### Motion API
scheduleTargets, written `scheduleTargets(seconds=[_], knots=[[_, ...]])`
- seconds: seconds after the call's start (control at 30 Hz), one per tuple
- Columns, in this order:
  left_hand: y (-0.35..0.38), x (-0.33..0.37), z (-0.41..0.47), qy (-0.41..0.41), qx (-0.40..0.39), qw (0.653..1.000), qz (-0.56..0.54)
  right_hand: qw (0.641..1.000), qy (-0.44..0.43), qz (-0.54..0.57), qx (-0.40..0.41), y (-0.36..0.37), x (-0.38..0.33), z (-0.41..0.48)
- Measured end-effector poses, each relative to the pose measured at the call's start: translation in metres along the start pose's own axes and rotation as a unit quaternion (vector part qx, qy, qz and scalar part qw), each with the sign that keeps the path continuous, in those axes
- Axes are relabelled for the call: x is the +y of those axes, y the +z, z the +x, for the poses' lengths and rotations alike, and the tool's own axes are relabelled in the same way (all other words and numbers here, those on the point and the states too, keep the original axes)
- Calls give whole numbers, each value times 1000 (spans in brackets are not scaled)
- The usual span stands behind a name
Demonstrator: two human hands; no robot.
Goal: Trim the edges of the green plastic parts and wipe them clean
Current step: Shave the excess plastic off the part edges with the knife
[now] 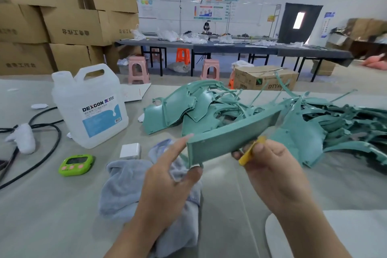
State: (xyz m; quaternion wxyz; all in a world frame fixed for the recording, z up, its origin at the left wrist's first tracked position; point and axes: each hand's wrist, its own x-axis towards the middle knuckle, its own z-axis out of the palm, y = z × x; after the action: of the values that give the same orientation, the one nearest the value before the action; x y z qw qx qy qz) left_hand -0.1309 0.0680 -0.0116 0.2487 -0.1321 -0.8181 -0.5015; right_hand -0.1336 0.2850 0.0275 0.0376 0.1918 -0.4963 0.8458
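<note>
Cut off by the lower right corner, a white rounded slab (339,234) lies on the grey table (52,205); what it is I cannot tell. Just beyond it, both hands are raised over a crumpled grey towel (125,186).

The left hand (167,176) pinches the near end of one long, curved green part (230,138), with the thumb at the lower corner and the forefinger tip at the upper one. Its other fingers are hidden behind the palm. The right hand (272,165) has its fingers curled round a small yellow tool (249,154), thumb on top, held against the part's lower edge. The tool's working end is blurred and hidden behind the part.

Left of the towel there is one small white block (130,151) and one green timer (76,164), its display too small to read. A black cable (45,148) loops off the left edge, beside one white wad (23,138). One clear jug (90,107) marked DEXCON stands upright.

Behind the held part lies a pile of green parts (182,111), overlapping too much to count. To the right is a tangle of green strips (347,125), running out of view.

On the floor farther off are two pink stools (138,69), one orange stool (183,55) and one cardboard carton (263,78), which hides most of another orange thing. A stack of cardboard boxes (69,23) fills the left side, cut by the frame. A long dark table (230,47) holds white clutter I cannot make out. A dark door (299,23) is set in the back wall.
</note>
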Motion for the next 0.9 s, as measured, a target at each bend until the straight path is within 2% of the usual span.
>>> scheduleTargets(seconds=[0.13,0.23,0.3,0.4,0.47,0.53,0.63,0.73,0.8,0.9], knots=[[0,9,-1,70,50,995,46,997,74,7,35,1,13,0],[-3,14,0,127,92,986,60,990,101,4,104,-3,18,2],[-6,14,4,174,89,978,71,979,124,-18,162,-8,19,3],[-7,2,10,206,81,962,162,958,154,-106,216,-15,21,4],[-5,-10,8,188,79,957,208,942,130,-203,232,-19,23,5],[-2,-19,4,137,71,965,211,923,98,-294,228,-17,26,4],[0,-23,4,56,80,977,188,868,75,-450,195,-8,35,0],[1,-25,3,48,82,976,197,822,72,-545,146,3,42,-6],[2,-28,4,36,73,975,205,830,61,-541,125,11,44,-9],[2,-32,6,20,62,975,213,831,-3,-550,83,23,47,-15]])
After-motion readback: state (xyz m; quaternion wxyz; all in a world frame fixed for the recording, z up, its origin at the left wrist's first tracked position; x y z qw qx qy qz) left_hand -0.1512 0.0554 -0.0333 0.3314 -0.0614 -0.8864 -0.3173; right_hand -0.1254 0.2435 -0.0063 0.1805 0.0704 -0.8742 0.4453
